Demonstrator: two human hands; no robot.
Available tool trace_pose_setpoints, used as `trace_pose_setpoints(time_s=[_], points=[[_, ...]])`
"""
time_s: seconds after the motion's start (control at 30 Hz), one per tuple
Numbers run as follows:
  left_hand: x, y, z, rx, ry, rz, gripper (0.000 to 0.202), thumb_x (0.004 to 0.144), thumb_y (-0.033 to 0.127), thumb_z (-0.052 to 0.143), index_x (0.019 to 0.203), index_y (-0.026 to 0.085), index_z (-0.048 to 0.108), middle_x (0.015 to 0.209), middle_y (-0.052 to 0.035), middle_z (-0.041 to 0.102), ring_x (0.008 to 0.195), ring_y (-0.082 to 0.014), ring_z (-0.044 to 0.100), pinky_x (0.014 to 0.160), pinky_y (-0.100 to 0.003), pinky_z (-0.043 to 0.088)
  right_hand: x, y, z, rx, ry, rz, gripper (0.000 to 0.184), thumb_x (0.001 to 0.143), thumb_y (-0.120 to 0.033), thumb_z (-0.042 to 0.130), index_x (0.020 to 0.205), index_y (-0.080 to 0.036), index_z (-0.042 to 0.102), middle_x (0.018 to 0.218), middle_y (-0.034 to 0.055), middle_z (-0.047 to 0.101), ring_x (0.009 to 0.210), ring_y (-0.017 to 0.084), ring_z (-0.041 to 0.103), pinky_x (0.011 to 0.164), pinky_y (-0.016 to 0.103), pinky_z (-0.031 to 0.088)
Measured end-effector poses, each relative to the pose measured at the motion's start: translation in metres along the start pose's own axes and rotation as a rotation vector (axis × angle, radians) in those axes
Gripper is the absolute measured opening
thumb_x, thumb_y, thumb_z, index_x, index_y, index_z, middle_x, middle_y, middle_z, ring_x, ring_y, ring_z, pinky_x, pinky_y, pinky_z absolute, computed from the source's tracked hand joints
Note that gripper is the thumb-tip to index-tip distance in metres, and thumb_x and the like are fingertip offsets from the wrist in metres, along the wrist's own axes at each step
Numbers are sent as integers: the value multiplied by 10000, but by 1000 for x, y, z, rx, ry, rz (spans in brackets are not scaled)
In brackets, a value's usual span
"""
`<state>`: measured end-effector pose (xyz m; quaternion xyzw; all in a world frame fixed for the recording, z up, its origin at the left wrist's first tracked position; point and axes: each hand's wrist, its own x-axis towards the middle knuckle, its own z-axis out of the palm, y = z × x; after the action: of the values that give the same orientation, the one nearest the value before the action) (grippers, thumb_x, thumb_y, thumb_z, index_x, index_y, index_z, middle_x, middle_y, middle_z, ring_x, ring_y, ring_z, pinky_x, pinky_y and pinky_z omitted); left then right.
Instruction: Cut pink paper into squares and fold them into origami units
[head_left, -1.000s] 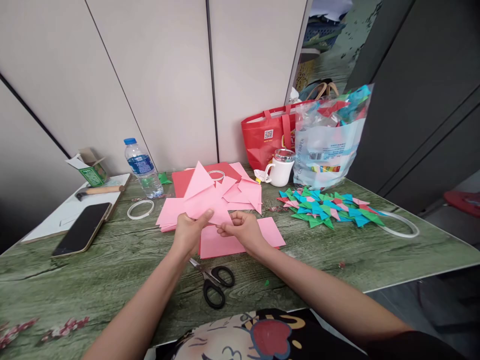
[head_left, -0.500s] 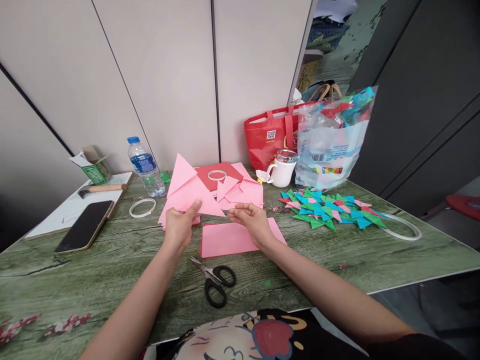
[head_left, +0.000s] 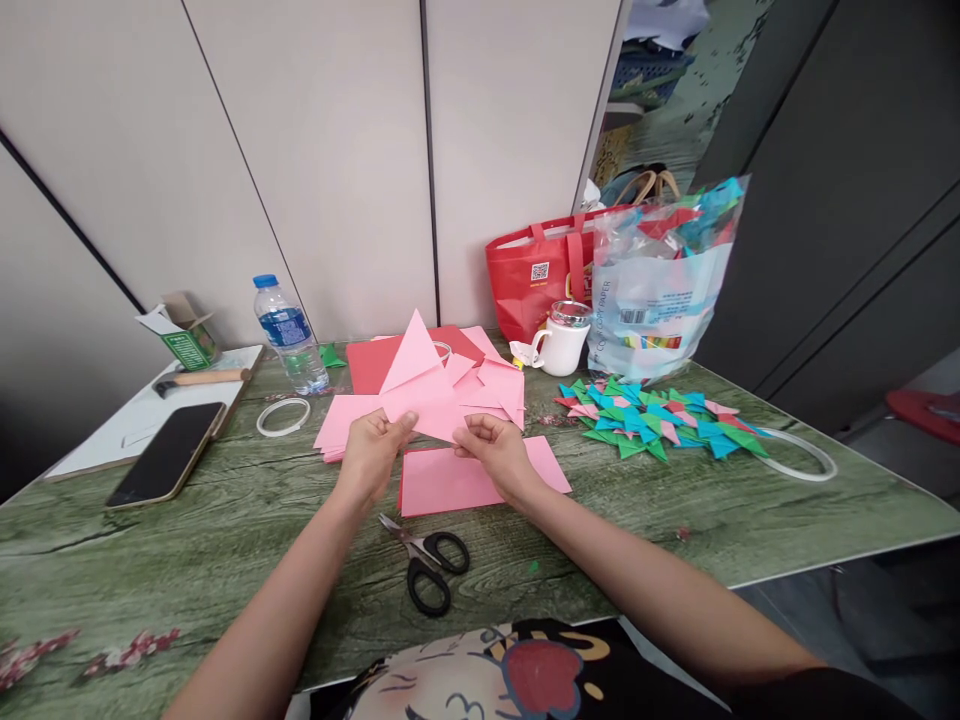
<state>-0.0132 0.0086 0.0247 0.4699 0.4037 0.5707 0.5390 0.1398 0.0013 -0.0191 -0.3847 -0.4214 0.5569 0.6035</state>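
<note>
Between my two hands is a folded sheet of pink paper point(head_left: 421, 392), raised above the table with a triangular point standing up. My left hand point(head_left: 373, 448) grips its left side, the thumb lying on top. At its lower right corner, my right hand point(head_left: 495, 450) pinches the paper between thumb and fingers. Just below the hands lies a stack of pink paper strips point(head_left: 465, 485) with red showing underneath. Nearer to me rest scissors point(head_left: 429, 560) with black handles. More pink sheets point(head_left: 341, 425) and a red sheet point(head_left: 367, 368) lie behind my left hand.
Folded green, blue, red and pink paper pieces point(head_left: 660, 415) are heaped at right beside a white ring point(head_left: 806, 455). A white mug point(head_left: 564, 345), red bag point(head_left: 517, 290) and plastic bag point(head_left: 652, 300) stand behind. Leftward are a water bottle point(head_left: 289, 335), tape roll point(head_left: 283, 417), phone point(head_left: 166, 453) and hammer point(head_left: 202, 377).
The folded pink paper has moved right and turned, its point now more upright. My right hand has closed on its corner, and my left hand has shifted right with it.
</note>
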Motion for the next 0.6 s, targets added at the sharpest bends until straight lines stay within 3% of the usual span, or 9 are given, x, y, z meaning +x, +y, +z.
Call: trace_pose_setpoints(time_s=[0.17, 0.27, 0.33, 0.37, 0.47, 0.53, 0.6], points=[[6, 7, -11, -41, 129, 115, 578, 594, 298, 729, 1099, 85, 545, 787, -91, 697, 761, -196, 656, 796, -344, 468, 12, -1, -11, 31, 162, -54, 295, 513, -323, 738, 700, -154, 583, 613, -30, 576, 541, 93, 541, 582, 266, 502], [4, 7, -9, 169, 82, 85, 705, 631, 338, 692, 1238, 95, 431, 863, -131, 697, 868, -252, 641, 844, -409, 443, 22, -7, -20, 46, 266, -105, 252, 560, -307, 691, 725, -149, 583, 610, -20, 569, 542, 99, 541, 548, 246, 482], [-1, 1, -5, 405, -76, 23, 750, 584, 353, 713, 1241, 113, 444, 994, -163, 662, 972, -296, 596, 861, -440, 427, 28, -11, -27, 15, 335, -131, 266, 580, -293, 659, 792, -149, 588, 613, -19, 560, 536, 100, 532, 475, 217, 445], [-4, -3, -3, 499, -220, 19, 797, 532, 335, 744, 1244, 133, 449, 1117, -170, 603, 1054, -305, 548, 900, -439, 401, 31, -12, -30, -5, 361, -139, 297, 586, -286, 647, 842, -150, 585, 605, -24, 549, 520, 99, 518, 438, 206, 420], [-12, -19, -2, 835, -563, 112, 1076, 372, 300, 807, 1331, 226, 325, 1382, -125, 335, 1279, -309, 276, 1038, -457, 201, 40, -10, -39, -26, 422, -147, 420, 599, -270, 624, 992, -144, 542, 607, -28, 532, 492, 98, 497, 433, 218, 427], [-14, -27, -5, 1023, -680, 105, 1126, 385, 299, 800, 1362, 243, 244, 1430, -115, 218, 1320, -317, 127, 1053, -495, 87, 45, -7, -44, -23, 448, -152, 505, 614, -259, 605, 1092, -140, 495, 695, 3, 559, 545, 114, 545, 522, 259, 491], [-15, -32, -8, 1126, -720, 97, 1103, 437, 320, 781, 1375, 234, 206, 1436, -125, 203, 1324, -314, 108, 1054, -491, 76, 48, -3, -49, -89, 401, -219, 610, 643, -263, 579, 1219, -157, 404, 894, 69, 580, 646, 142, 598, 619, 304, 521]])
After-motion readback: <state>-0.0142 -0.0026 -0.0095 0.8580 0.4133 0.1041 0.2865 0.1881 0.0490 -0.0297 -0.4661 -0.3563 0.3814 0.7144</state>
